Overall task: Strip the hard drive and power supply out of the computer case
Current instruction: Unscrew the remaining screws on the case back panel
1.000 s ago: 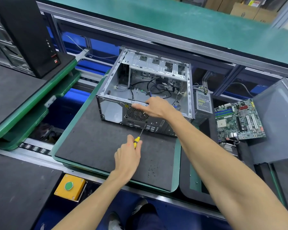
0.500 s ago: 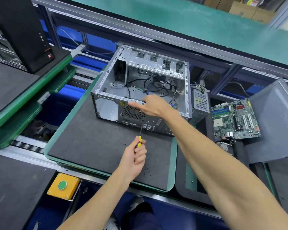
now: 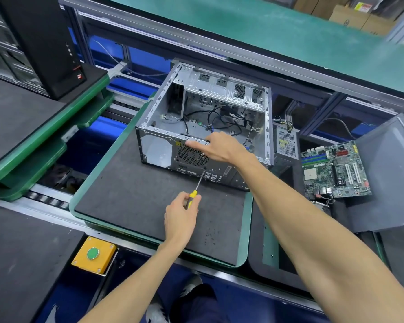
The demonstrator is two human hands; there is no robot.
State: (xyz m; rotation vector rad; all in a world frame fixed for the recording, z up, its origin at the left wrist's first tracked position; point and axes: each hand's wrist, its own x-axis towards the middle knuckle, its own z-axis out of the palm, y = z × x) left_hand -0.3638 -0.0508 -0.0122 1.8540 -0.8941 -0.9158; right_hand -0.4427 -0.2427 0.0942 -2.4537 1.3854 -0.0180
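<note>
open computer case (image 3: 203,117) lying on its side at the far edge of a green-rimmed foam pallet (image 3: 135,197), loose cables inside. right hand (image 3: 219,148) rests on the case's near upper rim, fingers extended flat. left hand (image 3: 181,214) grips a yellow-handled screwdriver (image 3: 197,185), tip at the case's rear panel below the fan grille. power supply (image 3: 286,145) stands just beside the case's right wall; motherboard (image 3: 334,170) farther right.
</note>
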